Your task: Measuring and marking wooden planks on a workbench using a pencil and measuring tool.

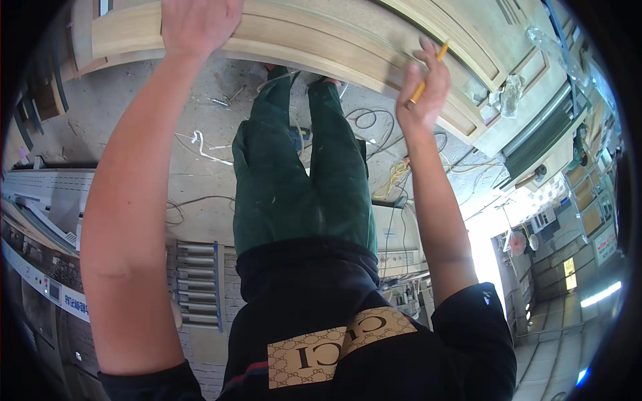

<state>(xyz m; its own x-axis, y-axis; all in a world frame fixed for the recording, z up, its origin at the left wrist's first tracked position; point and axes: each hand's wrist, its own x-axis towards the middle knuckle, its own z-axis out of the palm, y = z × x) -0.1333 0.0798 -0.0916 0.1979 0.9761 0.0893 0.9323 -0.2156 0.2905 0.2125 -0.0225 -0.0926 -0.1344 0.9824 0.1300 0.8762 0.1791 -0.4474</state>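
Observation:
Along the top of the head view runs a long pale wooden panel (287, 33) with grooved, frame-like edges. My left hand (200, 25) lies on its left part; the fingers are cut off by the top of the picture, so their pose is hidden. Over the right part of the panel is my right hand (428, 90), with bent fingers closed around a yellow pencil (420, 89). The pencil slants, one end up past the fingertips and the other near the thumb. Whether that hand touches the wood is unclear.
More framed wooden panels (485, 63) lie beyond, with crumpled clear plastic (511, 97) on the right. Cables (381, 127) and a white strip (207, 150) are strewn over the floor by my legs. A roller rack (197, 284) stands behind, machinery (50, 200) at the left.

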